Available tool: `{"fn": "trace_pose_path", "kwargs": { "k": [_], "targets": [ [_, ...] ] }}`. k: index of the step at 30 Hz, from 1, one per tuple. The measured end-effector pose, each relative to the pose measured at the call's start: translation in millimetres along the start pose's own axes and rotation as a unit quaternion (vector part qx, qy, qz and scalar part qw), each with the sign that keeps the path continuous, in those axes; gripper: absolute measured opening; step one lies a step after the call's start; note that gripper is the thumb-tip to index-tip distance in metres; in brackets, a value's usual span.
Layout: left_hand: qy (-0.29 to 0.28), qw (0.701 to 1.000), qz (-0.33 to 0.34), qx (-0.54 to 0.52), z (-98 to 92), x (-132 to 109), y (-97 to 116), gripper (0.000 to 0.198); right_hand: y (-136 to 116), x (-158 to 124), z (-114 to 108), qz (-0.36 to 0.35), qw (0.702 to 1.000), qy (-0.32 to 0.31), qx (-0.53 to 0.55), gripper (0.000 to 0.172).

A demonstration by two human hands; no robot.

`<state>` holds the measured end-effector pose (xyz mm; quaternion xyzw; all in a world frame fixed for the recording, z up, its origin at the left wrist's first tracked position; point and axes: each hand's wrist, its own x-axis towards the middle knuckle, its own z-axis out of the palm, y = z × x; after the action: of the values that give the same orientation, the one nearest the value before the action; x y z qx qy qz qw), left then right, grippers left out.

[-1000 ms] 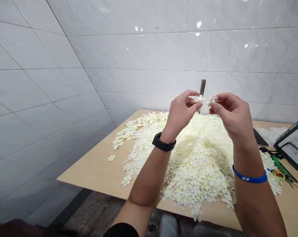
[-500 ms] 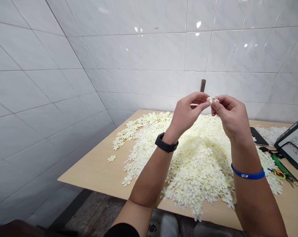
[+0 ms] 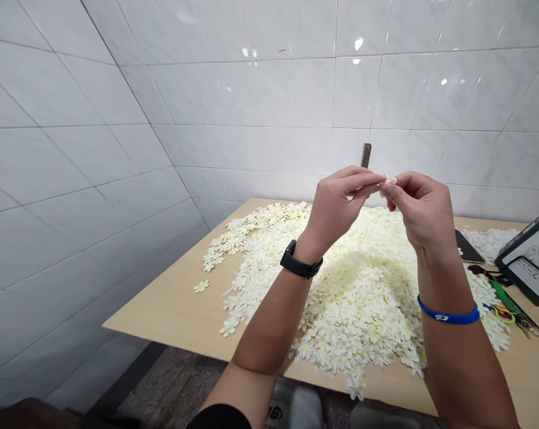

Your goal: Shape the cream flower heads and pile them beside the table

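Observation:
Raised over the far part of the table, my two hands meet at one small cream-white artificial flower [image 3: 390,180]. My left hand [image 3: 338,196] has its thumb and fingers closed at the flower's left side. On the other side, my right hand [image 3: 425,208] pinches it between thumb and forefinger. Fingertips cover much of the flower, and only some petals show above them. Beneath my hands spreads a broad heap of similar white and pale yellow flowers [image 3: 363,298].
The heap lies on a light wooden table [image 3: 162,304] against a tiled wall [image 3: 260,95]. At right are a dark phone-like slab [image 3: 469,247], a black box with a white panel [image 3: 535,262], a green-handled tool [image 3: 505,298] and scissors [image 3: 504,314]. One loose flower [image 3: 201,286] lies at left.
My left fingers have straightened and moved slightly right, over the flower. The flower's petals look more folded or covered than before. My right hand has shifted a little right.

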<state>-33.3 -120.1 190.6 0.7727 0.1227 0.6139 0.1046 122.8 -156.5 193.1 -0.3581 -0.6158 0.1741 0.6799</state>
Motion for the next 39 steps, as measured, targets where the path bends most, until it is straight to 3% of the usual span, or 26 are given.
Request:
{"fn": "trace_pose_path", "kwargs": {
  "k": [7,12,16,19,22,25,27,32,39],
  "targets": [
    [0.023,0.997,0.061,0.042,-0.4,-1,-4,0.012,3,1,-1,0.017,0.999,-0.02,0.032,0.035],
    [0.032,0.996,0.066,0.055,-4.0,0,-3,0.009,4,2,-3,0.036,0.996,-0.053,0.062,0.033],
    [0.038,0.996,0.037,0.069,-7.6,1,-1,0.01,3,1,-5,0.04,0.993,-0.074,0.082,0.024],
    [0.037,0.996,0.001,0.084,-10.8,1,-2,0.014,2,1,-5,0.039,0.995,-0.056,0.072,0.017],
    [0.008,0.991,-0.033,0.132,-13.6,1,-6,0.023,4,1,-5,0.038,0.998,-0.026,0.045,0.015],
    [-0.024,0.985,-0.055,0.163,-14.5,1,-10,0.014,7,2,-5,0.035,0.999,-0.01,0.02,0.017],
    [-0.032,0.989,-0.049,0.134,-13.5,1,-9,0.007,8,2,-5,0.031,0.999,-0.007,0.006,0.02],
    [-0.048,0.999,-0.017,-0.001,-6.0,2,-6,0.015,6,2,-4,0.029,0.999,-0.021,0.008,0.032],
    [0.013,0.998,-0.061,-0.026,-3.9,0,-8,0.005,8,2,-4,0.037,0.996,-0.054,0.063,0.023]
  ]
}}
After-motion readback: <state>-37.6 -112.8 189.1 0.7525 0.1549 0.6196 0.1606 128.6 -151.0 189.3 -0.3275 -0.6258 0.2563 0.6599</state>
